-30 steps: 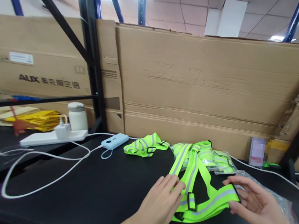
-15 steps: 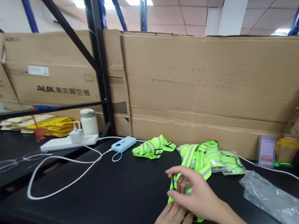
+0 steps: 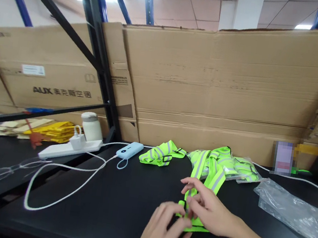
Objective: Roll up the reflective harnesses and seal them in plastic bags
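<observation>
Black table (image 3: 111, 207): two hands, left hand (image 3: 162, 233) and right hand (image 3: 208, 210), pinch one folded vest (image 3: 202, 180); another vest (image 3: 161, 155) at eleven o'clock.

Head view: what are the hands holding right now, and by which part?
Both hands, left and right, pinch the folded near end of the vest on the table. Its far end lies loose toward the bagged vests.
</observation>
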`<state>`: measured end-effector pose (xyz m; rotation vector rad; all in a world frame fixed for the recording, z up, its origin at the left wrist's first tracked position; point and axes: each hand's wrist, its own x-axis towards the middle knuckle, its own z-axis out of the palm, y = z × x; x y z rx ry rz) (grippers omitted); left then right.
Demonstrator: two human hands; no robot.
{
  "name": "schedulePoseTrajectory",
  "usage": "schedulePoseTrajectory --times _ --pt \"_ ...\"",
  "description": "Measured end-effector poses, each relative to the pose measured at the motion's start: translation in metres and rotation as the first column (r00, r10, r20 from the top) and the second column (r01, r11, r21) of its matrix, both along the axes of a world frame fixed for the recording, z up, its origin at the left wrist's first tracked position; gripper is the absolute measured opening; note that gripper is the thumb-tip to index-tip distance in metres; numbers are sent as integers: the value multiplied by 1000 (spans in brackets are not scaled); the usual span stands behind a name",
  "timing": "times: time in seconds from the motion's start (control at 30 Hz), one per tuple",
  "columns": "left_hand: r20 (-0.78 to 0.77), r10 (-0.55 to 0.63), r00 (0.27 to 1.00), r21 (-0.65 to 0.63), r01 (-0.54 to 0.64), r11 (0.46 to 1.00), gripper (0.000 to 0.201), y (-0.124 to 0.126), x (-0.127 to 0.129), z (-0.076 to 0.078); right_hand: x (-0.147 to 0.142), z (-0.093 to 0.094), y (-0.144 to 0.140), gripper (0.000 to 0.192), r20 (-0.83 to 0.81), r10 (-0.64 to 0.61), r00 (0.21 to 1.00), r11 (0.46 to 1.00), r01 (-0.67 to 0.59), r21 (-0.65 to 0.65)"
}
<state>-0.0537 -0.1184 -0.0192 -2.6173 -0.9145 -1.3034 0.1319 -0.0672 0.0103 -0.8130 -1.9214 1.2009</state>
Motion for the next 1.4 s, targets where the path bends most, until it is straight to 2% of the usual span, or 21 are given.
schedulePoseTrajectory --times 0.07,0.13,0.23,0.3,0.33,0.4,0.5,0.53,0.6,0.77,0.87,0.93,1.03,1.17,1.27,1.4 --pt "-10 58 998 -142 -59 988 28 7 -5 8 1 -4 2 39 -88 1 996 997 -8 -81" --pt "-36 20 999 -284 -29 958 41 14 -8 12 1 -7 4 35 -158 -20 987 992 1 -125" --pt "-28 -57 998 -385 41 922 43 21 -11 11 3 -9 6 24 -204 -73 976 991 47 -129" --pt "-18 -77 997 -388 64 919 41 23 -12 8 9 -7 4 14 -181 -120 976 993 119 -18" --pt "-20 -81 997 -375 68 924 41 23 -12 7 14 -5 3 10 -151 -148 977 983 161 84" --pt "-38 -80 996 -350 62 935 42 24 -13 4 27 -2 -3 4 -50 -207 977 921 212 328" --pt "-75 -67 995 -363 35 931 42 25 -17 3 51 1 -14 5 146 -246 958 800 116 588" --pt "-84 -68 994 -376 31 926 40 25 -18 3 58 1 -17 6 213 -262 941 770 70 635" --pt "-98 -78 992 -395 34 918 35 27 -20 4 70 -1 -24 15 334 -274 902 753 -15 658" --pt "-187 -55 981 -350 -14 937 25 31 -23 4 83 -10 -32 28 501 -331 800 742 -108 662" --pt "-288 -23 957 -303 -68 951 28 33 -24 9 83 -11 -34 39 550 -341 762 750 -132 648" --pt "-343 -62 937 -330 -59 942 35 34 -25 17 82 -12 -35 49 560 -338 756 764 -128 633" --pt "-407 -150 901 -399 -27 917 39 38 -25 29 82 -14 -35 55 550 -329 767 771 -119 626" --pt "-480 -185 857 -408 -32 912 29 47 -23 39 83 -17 -33 46 497 -300 814 794 -76 603" --pt "-487 -230 843 -405 15 914 36 51 -23 40 85 -20 -33 34 442 -293 848 842 10 539" --pt "-465 -246 850 -411 38 911 43 50 -22 34 89 -23 -34 29 371 -279 886 888 92 450"
